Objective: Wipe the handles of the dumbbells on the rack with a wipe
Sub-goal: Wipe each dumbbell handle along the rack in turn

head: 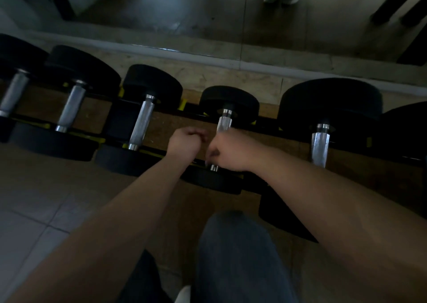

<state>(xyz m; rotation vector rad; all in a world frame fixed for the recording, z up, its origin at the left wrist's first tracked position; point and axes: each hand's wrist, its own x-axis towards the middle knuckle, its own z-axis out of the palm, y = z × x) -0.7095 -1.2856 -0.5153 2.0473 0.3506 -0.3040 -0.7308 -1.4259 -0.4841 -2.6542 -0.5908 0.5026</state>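
Knurled chrome dumbbell handle at the frame's centre, on the black-and-yellow rack, is being gripped by the right hand — no wipe showing — while the left hand is hovering fisted, empty-looking, just left of it; twisting collar to collar is looking wisest.

Head-worn view — steep, close over rack

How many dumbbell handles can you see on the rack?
5 handles: three at left, one gripped by the right hand, one further right. A sixth may hide far right.
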